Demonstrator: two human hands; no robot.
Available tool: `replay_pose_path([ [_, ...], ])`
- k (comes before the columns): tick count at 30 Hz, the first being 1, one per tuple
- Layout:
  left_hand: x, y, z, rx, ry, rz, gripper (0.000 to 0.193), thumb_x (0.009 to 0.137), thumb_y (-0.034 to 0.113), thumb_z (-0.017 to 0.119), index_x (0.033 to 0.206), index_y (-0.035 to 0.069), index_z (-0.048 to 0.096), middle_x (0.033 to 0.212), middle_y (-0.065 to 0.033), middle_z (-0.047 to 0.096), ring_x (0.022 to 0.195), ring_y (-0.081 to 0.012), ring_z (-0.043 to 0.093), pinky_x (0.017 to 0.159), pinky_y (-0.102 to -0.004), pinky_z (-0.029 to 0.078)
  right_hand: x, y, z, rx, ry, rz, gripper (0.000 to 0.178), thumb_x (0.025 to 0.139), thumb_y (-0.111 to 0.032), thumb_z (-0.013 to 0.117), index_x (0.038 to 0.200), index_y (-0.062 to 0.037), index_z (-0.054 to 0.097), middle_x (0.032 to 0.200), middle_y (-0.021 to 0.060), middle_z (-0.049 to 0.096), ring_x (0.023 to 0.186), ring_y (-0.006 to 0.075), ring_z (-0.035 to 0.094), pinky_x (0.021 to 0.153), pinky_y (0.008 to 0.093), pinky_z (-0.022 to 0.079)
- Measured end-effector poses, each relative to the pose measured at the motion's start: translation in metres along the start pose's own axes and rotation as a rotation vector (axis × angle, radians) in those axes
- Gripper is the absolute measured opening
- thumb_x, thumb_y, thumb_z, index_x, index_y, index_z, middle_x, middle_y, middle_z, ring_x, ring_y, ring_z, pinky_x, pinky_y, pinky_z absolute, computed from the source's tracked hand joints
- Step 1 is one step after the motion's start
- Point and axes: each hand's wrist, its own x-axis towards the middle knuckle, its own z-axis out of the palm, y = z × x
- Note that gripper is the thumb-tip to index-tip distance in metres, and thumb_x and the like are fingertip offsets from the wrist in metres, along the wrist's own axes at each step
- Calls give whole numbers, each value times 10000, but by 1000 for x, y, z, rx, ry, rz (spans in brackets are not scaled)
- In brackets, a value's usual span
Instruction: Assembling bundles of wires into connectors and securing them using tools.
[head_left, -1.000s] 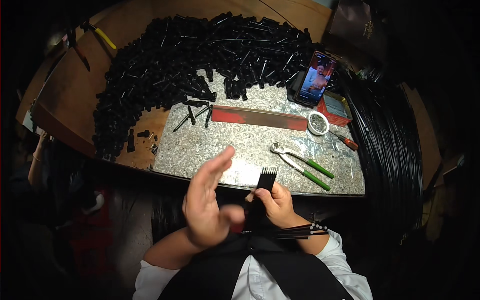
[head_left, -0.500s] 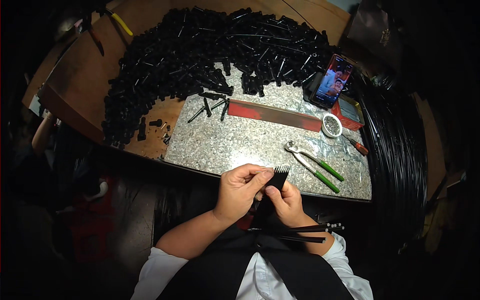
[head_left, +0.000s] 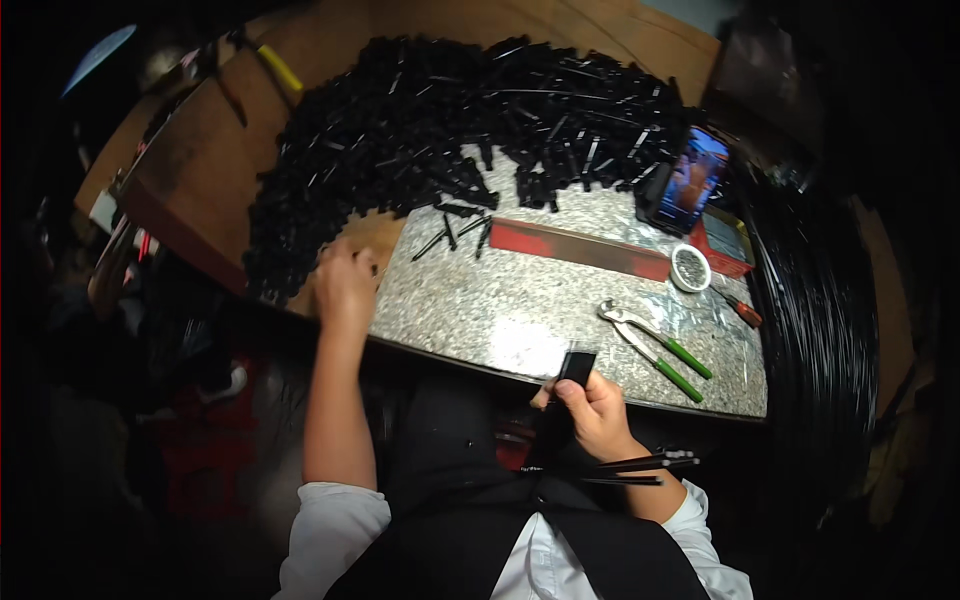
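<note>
My right hand (head_left: 600, 408) is closed, thumb on top, around a flat black strip (head_left: 577, 366) held upright at the table's front edge. At the left, my left hand (head_left: 346, 282) reaches down to the bare brown board beside the pile of black tubular parts (head_left: 470, 120). Its fingers are bent and blurred, and a small dark bit shows by them; I cannot make out whether they hold it. Below my right hand, several thin black rods with pale ends (head_left: 655, 462) stick out over my right forearm.
Pincers with green handles (head_left: 660, 352) lie on the speckled slab (head_left: 455, 300). Behind them are a long red bar (head_left: 580, 250), a white cup of small metal bits (head_left: 690, 268), a screwdriver (head_left: 745, 312) and a propped phone (head_left: 695, 180). Long black strands (head_left: 815, 300) hang at the right.
My left hand has let go of the strip's upper end and moved left to the brown board. My right hand keeps its hold on the strip. The whole view has shifted slightly.
</note>
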Motion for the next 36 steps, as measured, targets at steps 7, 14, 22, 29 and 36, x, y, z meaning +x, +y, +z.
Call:
replay_pose_path([
  [7,34,-38,31,262,-292,-22,358,891,260,545,1051,-58,578,996,-270,607,896,-417,612,749,-463,505,4,-4,1,-66,-51,-37,232,958,-161,491,840,-1,610,749,48,638,692,117,584,661,264,471],
  [14,3,20,21,-551,-83,95,426,812,-21,599,1225,10,501,897,-131,621,856,-251,611,767,-313,479,2,4,-4,-102,-55,-80,244,955,-199,507,828,-12,600,746,43,636,703,115,582,677,272,465],
  [22,-68,107,-10,-1833,-813,-315,336,885,3,540,1221,-2,526,956,-118,614,896,-198,591,818,-297,494,3,-3,-6,30,-65,68,240,960,-186,507,837,-4,603,768,24,632,720,80,562,685,238,457],
  [29,-80,116,-10,-1889,-980,-403,335,903,19,530,1231,-33,492,1047,-176,636,959,-210,633,813,-285,533,2,0,-2,82,-30,72,238,973,-178,475,885,6,599,785,35,642,729,85,574,691,239,465],
  [36,-84,115,-5,-1900,-1045,-403,348,883,22,563,1225,-14,508,1020,-157,651,932,-198,643,803,-288,537,2,1,-3,52,-36,91,236,971,-185,484,879,2,593,776,28,636,719,78,566,675,234,462],
])
